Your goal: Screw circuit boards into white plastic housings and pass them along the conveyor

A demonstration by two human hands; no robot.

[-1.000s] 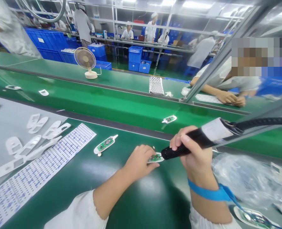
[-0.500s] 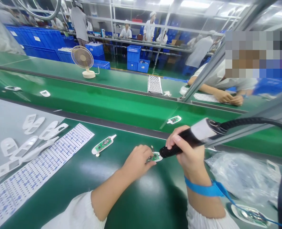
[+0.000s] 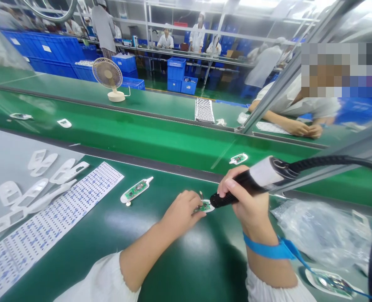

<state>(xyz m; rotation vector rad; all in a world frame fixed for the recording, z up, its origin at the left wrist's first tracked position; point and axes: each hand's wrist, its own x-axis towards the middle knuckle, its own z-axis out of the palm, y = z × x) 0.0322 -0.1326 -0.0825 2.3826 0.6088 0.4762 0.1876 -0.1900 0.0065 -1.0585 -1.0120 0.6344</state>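
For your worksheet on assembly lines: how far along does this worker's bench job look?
Done, it seems: one boarded shell lies aside, another is on the belt. In hand: the left hand steadies a small board while the right hand holds the black tool on it. Left: empty white shells.

Tool tip [image 3: 211, 205] behind fingers [image 3: 226, 186].
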